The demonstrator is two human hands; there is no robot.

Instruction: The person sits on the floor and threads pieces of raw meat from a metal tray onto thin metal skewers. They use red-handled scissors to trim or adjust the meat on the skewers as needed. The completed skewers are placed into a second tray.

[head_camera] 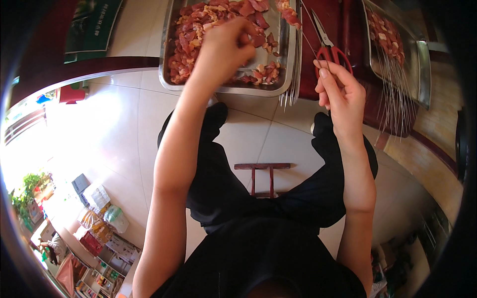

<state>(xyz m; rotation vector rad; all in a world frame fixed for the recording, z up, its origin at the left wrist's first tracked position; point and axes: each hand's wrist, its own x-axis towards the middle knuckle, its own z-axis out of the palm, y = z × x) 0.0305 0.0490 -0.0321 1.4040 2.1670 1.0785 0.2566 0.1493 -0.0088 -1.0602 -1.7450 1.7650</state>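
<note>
My left hand [231, 46] is over a metal tray [227, 89] heaped with raw meat pieces [186, 48]. Motion blurs its curled fingers, and I cannot tell whether they pinch a piece. Between the thumb and fingers of my right hand [337, 83] is a thin metal skewer [308, 45]. It slants up toward a strip of raw meat [288, 15] at the tray's right rim, which appears threaded on it. Red-handled scissors [327, 43] lie just beyond my right hand, blades pointing away. A bundle of bare skewers [295, 74] lies along the tray's right side.
At right, a second metal tray [423, 74] holds skewered meat [387, 35], with skewer ends jutting over its near edge. A dark red stool [262, 166] shows between my legs. Boxes and bags [98, 219] stand on the floor at lower left.
</note>
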